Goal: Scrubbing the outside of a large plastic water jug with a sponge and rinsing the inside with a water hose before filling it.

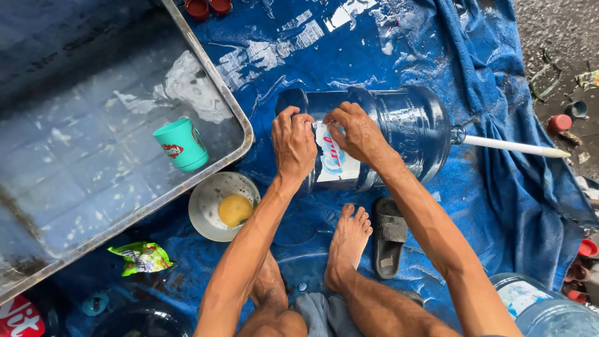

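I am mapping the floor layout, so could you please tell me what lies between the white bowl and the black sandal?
In the head view, the person's bare foot rests on the wet blue tarp between the white bowl and the black sandal.

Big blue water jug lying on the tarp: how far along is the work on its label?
The large translucent blue plastic jug lies on its side on the wet blue tarp, a white rod in its neck. Most of the white paper label is on the jug. In hand: the left hand and right hand pick at its upper edge. Left: nearly the whole label.
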